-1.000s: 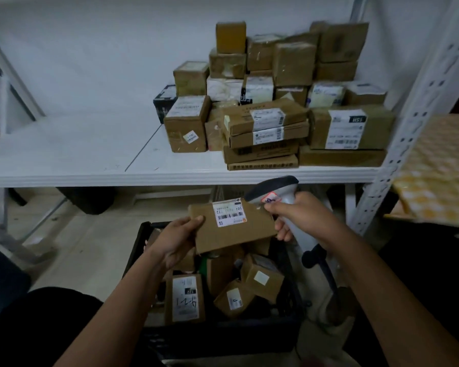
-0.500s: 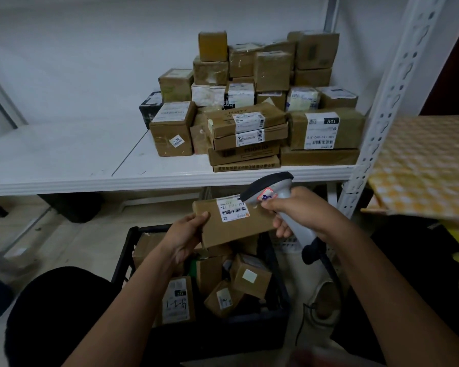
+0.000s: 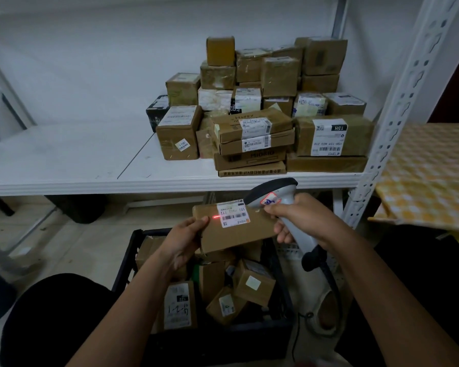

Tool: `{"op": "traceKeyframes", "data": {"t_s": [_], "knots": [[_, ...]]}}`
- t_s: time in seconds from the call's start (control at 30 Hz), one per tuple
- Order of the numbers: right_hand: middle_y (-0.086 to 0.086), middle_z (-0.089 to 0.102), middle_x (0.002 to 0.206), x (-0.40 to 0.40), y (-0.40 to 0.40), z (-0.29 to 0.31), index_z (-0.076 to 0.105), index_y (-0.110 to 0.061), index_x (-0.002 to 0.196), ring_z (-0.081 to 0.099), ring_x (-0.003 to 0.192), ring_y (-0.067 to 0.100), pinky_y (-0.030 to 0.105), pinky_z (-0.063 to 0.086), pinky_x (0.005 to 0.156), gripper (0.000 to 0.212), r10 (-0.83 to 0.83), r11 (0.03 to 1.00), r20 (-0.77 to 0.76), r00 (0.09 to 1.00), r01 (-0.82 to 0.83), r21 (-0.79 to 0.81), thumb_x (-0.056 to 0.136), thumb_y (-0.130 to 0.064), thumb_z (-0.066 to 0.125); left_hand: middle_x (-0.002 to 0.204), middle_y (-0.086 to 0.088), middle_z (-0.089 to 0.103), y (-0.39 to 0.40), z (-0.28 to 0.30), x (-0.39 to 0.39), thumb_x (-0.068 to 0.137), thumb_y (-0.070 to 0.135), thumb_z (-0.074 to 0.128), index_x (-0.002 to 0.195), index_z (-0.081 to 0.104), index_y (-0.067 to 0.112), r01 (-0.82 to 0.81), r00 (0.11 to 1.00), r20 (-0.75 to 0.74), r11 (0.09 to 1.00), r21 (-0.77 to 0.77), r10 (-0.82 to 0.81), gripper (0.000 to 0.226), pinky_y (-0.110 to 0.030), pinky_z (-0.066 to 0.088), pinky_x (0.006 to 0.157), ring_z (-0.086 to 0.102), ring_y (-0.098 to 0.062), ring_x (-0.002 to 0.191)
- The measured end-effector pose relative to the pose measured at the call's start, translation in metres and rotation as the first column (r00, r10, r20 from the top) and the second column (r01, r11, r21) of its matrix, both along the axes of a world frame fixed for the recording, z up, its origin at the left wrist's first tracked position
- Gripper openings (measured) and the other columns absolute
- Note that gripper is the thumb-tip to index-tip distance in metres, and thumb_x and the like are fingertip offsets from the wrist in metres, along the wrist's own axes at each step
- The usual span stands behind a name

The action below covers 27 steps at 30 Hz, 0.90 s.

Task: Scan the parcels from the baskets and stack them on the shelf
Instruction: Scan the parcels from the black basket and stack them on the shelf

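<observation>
Since half a second ago a red scan line has appeared on the flat brown cardboard parcel (image 3: 233, 229), glowing just left of its white barcode label (image 3: 233, 213) — no such line showed earlier. Both hands sit in much the same place as before, and the view has shifted only slightly against the shelf.

The left hand (image 3: 182, 241) grips the parcel by its left end, thumb on the top face and fingers curled underneath, holding it tilted above the black plastic basket (image 3: 122, 271). The right hand (image 3: 302, 221) is wrapped round the handle of a grey handheld barcode scanner (image 3: 273, 194), whose dark-rimmed head points down and left at the label; the head sits just beside the parcel's upper right corner. A dark cable (image 3: 329, 282) runs down from the scanner's handle.

Below the held parcel, the basket holds several more small brown cardboard boxes (image 3: 252, 283), lying at mixed angles, most with white labels.

On the white metal shelf (image 3: 64, 165) stands a pile of brown cardboard parcels (image 3: 263, 107), stacked several layers high toward the right end — four flat ones lie in a stack at the front. A perforated white upright post (image 3: 398, 112) frames the shelf's right side, and beyond it lies a yellow-and-white checked cloth (image 3: 429, 176).
</observation>
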State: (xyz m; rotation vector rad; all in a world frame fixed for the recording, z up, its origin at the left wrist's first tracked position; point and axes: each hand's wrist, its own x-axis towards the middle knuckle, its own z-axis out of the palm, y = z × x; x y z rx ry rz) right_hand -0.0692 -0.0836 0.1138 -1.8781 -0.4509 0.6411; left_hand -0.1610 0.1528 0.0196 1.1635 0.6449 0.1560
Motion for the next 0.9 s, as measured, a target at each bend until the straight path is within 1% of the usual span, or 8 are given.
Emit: {"op": "traceKeyframes", "data": {"t_s": [0.07, 0.17, 0.27, 0.4, 0.53, 0.7, 0.83, 0.9], "knots": [[0.011, 0.066, 0.06, 0.003, 0.001, -0.004, 0.064, -0.004, 0.093, 0.063, 0.048, 0.019, 0.025, 0.05, 0.048, 0.018, -0.059, 0.996, 0.002, 0.998, 0.059, 0.069, 0.095, -0.022, 0.062, 0.114, -0.019, 0.07, 0.012, 0.004, -0.009, 0.099, 0.02, 0.058, 0.127, 0.058, 0.003, -0.049, 0.999, -0.002, 0.999, 0.019, 0.049, 0.033, -0.033, 0.06, 0.069, 0.067, -0.027, 0.101], [0.01, 0.066, 0.058, 0.012, 0.001, -0.011, 0.066, -0.003, 0.093, 0.063, 0.049, 0.021, 0.03, 0.051, 0.053, 0.02, -0.197, 0.956, -0.039, 0.98, 0.201, 0.212, 0.095, -0.023, 0.064, 0.12, -0.018, 0.07, 0.035, 0.016, -0.024, 0.096, 0.034, 0.062, 0.133, 0.058, 0.009, -0.16, 0.986, 0.043, 0.987, 0.031, 0.159, 0.045, -0.037, 0.057, 0.076, 0.066, -0.029, 0.108], [0.009, 0.065, 0.056, 0.022, -0.003, -0.017, 0.066, -0.001, 0.089, 0.063, 0.048, 0.021, 0.031, 0.051, 0.056, 0.024, -0.303, 0.907, -0.081, 0.95, 0.313, 0.281, 0.095, -0.024, 0.064, 0.101, -0.011, 0.076, 0.045, 0.042, -0.029, 0.102, 0.03, 0.054, 0.12, 0.062, 0.009, -0.273, 0.95, 0.149, 0.961, -0.033, 0.275, 0.029, -0.037, 0.059, 0.076, 0.07, -0.024, 0.097], [0.008, 0.063, 0.054, 0.032, -0.011, -0.027, 0.065, -0.003, 0.085, 0.062, 0.045, 0.018, 0.026, 0.052, 0.048, 0.022, -0.351, 0.882, -0.102, 0.931, 0.365, 0.297, 0.095, -0.023, 0.063, 0.079, -0.006, 0.077, 0.038, 0.095, -0.007, 0.102, 0.022, 0.055, 0.108, 0.061, 0.009, -0.359, 0.894, 0.247, 0.928, -0.102, 0.374, 0.015, -0.028, 0.062, 0.062, 0.072, -0.017, 0.081], [0.011, 0.063, 0.058, 0.036, -0.016, -0.037, 0.064, -0.001, 0.086, 0.062, 0.045, 0.019, 0.027, 0.053, 0.05, 0.024, -0.351, 0.89, -0.134, 0.927, 0.375, 0.26, 0.096, -0.023, 0.063, 0.091, -0.01, 0.077, 0.031, 0.142, 0.045, 0.103, 0.019, 0.054, 0.122, 0.057, 0.008, -0.328, 0.905, 0.276, 0.944, -0.036, 0.324, 0.022, -0.033, 0.063, 0.071, 0.075, -0.02, 0.083], [0.01, 0.064, 0.055, 0.047, -0.018, -0.05, 0.066, -0.001, 0.086, 0.063, 0.046, 0.019, 0.028, 0.052, 0.052, 0.025, -0.388, 0.878, -0.149, 0.909, 0.414, 0.241, 0.095, -0.024, 0.064, 0.091, -0.006, 0.073, 0.018, 0.183, 0.113, 0.102, 0.015, 0.054, 0.105, 0.063, 0.013, -0.297, 0.929, 0.258, 0.95, 0.094, 0.265, 0.01, -0.025, 0.057, 0.054, 0.073, -0.015, 0.072], [0.012, 0.064, 0.056, 0.058, -0.015, -0.06, 0.066, 0.002, 0.085, 0.063, 0.047, 0.021, 0.03, 0.051, 0.053, 0.027, -0.396, 0.877, -0.158, 0.905, 0.423, 0.226, 0.094, -0.024, 0.065, 0.112, -0.01, 0.073, 0.022, 0.182, 0.149, 0.096, 0.023, 0.065, 0.12, 0.064, 0.014, -0.177, 0.975, 0.172, 0.955, 0.237, 0.138, 0.025, -0.039, 0.061, 0.087, 0.074, -0.022, 0.094], [0.011, 0.064, 0.055, 0.061, -0.013, -0.064, 0.065, 0.001, 0.086, 0.062, 0.045, 0.02, 0.028, 0.051, 0.05, 0.025, -0.387, 0.878, -0.168, 0.907, 0.418, 0.233, 0.095, -0.023, 0.064, 0.114, -0.007, 0.071, 0.021, 0.175, 0.151, 0.094, 0.022, 0.069, 0.12, 0.059, 0.015, -0.086, 0.982, 0.186, 0.934, 0.347, 0.022, 0.029, -0.035, 0.059, 0.091, 0.072, -0.018, 0.096]]}}
